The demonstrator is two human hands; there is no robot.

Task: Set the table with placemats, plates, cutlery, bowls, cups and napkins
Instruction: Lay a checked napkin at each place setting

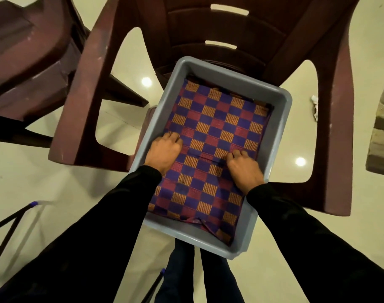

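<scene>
Looking down, we see a grey tub [276, 136] on a maroon chair [331, 119], a checked placemat [212, 127] inside, our left hand [164, 153] at nine o'clock and right hand [245, 169] at three o'clock, fingers curled, pinching it.

No text, label, brand, number or sign could be read anywhere in the head view.
</scene>
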